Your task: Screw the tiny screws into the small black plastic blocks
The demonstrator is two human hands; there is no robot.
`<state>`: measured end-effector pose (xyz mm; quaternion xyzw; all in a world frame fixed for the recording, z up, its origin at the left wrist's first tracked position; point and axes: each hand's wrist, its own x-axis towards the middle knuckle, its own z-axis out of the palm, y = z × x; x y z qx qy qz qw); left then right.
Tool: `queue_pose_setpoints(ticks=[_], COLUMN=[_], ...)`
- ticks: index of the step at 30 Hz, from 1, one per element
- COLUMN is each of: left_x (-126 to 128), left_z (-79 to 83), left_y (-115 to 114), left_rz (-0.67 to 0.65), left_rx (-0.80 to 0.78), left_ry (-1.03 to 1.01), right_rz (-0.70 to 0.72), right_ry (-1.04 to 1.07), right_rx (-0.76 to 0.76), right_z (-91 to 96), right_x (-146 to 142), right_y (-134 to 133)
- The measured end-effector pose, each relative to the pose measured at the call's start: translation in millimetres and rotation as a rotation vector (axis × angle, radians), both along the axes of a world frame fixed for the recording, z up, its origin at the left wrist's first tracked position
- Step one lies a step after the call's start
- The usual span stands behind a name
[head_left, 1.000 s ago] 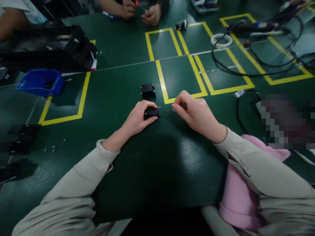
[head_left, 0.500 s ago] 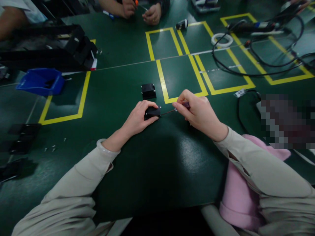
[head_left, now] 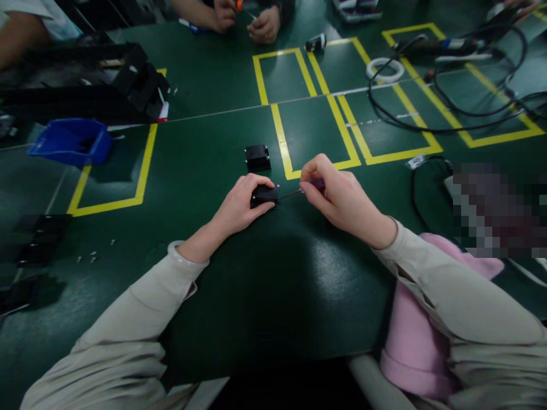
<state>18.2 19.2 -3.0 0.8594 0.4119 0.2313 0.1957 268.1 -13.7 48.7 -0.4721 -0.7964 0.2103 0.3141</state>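
On the green table, my left hand [head_left: 240,206] grips a small black block-shaped part [head_left: 265,195] between thumb and fingers. Silver screw heads show at its edges. My right hand [head_left: 337,196] is closed around the handle of a screwdriver [head_left: 291,193], whose thin shaft points left. The tip meets the right side of the held part, though exact contact is too small to make out. Just beyond, a second similar black part [head_left: 257,157] with screws at its sides lies on the table.
Several loose screws [head_left: 93,257] and more black parts [head_left: 36,247] lie at the left. Behind them are a blue bin [head_left: 72,141] and a long black tray. A co-worker's hands [head_left: 262,25] hold an orange-handled tool across the table. Cables [head_left: 384,117] and a white ring [head_left: 385,70] are at right.
My right hand has shifted slightly left and its fingers have turned on the screwdriver handle. The left hand and the black part stay in place.
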Motion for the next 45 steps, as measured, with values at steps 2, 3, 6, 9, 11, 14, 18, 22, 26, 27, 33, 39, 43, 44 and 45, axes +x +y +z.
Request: queue_pose_setpoints(ticks=[2, 3, 6, 9, 11, 14, 18, 22, 26, 27, 33, 39, 43, 44, 45], left_x=[-0.5, -0.7, -1.2, -1.0, -0.8, -0.9, -1.3, -0.7, -0.4, -0.6, -2.0, -2.7, -2.1, -2.0, -1.8], left_z=[-0.7, -1.0, -1.5, -1.1, -0.5, -0.1, -1.1, -1.4, -0.5, -0.4, -2.0, -3.6, -2.9, -2.6, -2.4], left_y=[0.2, 0.2, 0.4, 0.6, 0.6, 0.7, 1.0, 0.9, 0.6, 0.6, 0.9, 1.4, 1.7, 1.7, 1.6], left_rz=[-0.005, -0.009, -0.016, -0.008, -0.003, -0.009, -0.016, 0.002, -0.002, -0.005, -0.013, -0.007, -0.001, -0.002, -0.003], left_rx=[0.008, 0.012, 0.017, 0.009, 0.002, 0.002, 0.009, -0.002, -0.001, 0.003, 0.016, 0.009, 0.0, 0.001, 0.002], left_ry=[-0.006, -0.009, -0.014, -0.005, 0.001, -0.006, -0.015, -0.006, -0.011, -0.012, -0.013, -0.01, -0.003, -0.005, -0.008], right_rz=[0.002, 0.001, -0.001, 0.0, -0.005, -0.017, 0.012, 0.036, 0.024, 0.022, 0.002, -0.001, 0.006, -0.002, -0.011], right_ry=[0.011, 0.013, 0.015, 0.034, 0.055, 0.061, 0.08, 0.14, 0.135, 0.131, 0.118, 0.118, 0.111, 0.117, 0.123], right_rx=[-0.008, -0.009, -0.01, -0.004, 0.008, 0.017, 0.005, 0.058, 0.073, 0.063, 0.031, 0.01, -0.006, 0.008, 0.023], right_z=[0.5, 0.5, -0.5, -2.5, -3.6, -4.2, -6.0, -10.8, -12.0, -11.4, -9.2, -7.9, -7.3, -7.6, -8.0], right_x=[-0.2, -0.2, 0.1, 0.1, -0.2, -0.3, 0.7, 1.5, 1.4, 1.4, 1.0, 0.6, 0.6, 0.6, 0.5], right_y=[-0.1, 0.1, 1.2, 2.1, 2.4, 3.1, 5.2, 7.7, 7.8, 7.5, 7.0, 6.5, 6.0, 6.0, 6.1])
